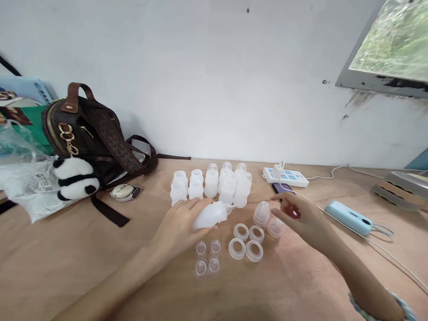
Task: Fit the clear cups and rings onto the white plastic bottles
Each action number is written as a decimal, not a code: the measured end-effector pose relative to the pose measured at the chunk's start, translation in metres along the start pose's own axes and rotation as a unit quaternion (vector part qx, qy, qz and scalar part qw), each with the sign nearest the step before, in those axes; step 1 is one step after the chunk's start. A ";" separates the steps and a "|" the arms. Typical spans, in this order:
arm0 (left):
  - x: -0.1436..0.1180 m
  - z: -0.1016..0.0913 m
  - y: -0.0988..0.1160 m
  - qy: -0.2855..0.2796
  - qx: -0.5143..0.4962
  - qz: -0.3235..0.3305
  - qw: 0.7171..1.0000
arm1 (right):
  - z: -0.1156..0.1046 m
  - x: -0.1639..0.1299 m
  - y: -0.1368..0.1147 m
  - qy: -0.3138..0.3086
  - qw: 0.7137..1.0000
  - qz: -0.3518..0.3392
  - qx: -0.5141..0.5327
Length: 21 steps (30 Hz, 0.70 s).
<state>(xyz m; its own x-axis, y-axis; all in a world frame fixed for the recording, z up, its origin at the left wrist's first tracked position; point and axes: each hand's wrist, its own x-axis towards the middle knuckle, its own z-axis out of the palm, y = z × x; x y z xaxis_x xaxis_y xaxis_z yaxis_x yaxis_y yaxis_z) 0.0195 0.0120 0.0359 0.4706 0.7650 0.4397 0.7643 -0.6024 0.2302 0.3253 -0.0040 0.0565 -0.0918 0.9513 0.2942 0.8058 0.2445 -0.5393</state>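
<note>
The bottle (209, 215), probably light and squeezable, is aptly clamped mid-body by fingers of the left hand (182, 220), those of the right hand (293, 212) being apart.

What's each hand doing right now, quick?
Left hand: closed around a white bottle.
Right hand: open, fingers parted beside a clear cap; whether they touch it cannot be told.
</note>
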 end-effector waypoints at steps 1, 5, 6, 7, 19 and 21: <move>0.002 0.002 0.004 0.010 0.038 0.037 0.999 | 0.004 -0.001 -0.010 -0.030 0.999 -0.019 0.040; 0.009 0.006 0.024 0.071 0.197 0.169 0.963 | 0.034 -0.007 -0.038 -0.138 0.965 -0.030 0.220; 0.010 0.007 0.029 0.091 0.231 0.189 0.950 | 0.042 -0.007 -0.040 -0.153 0.951 -0.018 0.268; 0.010 0.008 0.032 0.109 0.258 0.204 0.938 | 0.050 -0.007 -0.042 -0.160 0.937 -0.002 0.310; 0.031 -0.008 0.036 -0.120 0.046 0.044 0.991 | 0.061 0.008 -0.036 -0.099 0.952 -0.083 0.276; 0.036 -0.018 0.031 -0.161 -0.024 0.000 0.987 | 0.052 0.010 -0.037 -0.088 0.960 -0.175 0.201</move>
<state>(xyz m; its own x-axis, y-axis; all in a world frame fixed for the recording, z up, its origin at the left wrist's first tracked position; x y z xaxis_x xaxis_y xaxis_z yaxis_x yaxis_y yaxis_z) 0.0522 0.0172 0.0744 0.5924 0.7929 0.1426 0.7463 -0.6068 0.2735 0.2637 0.0065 0.0382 -0.4415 0.8059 0.3945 0.4203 0.5742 -0.7026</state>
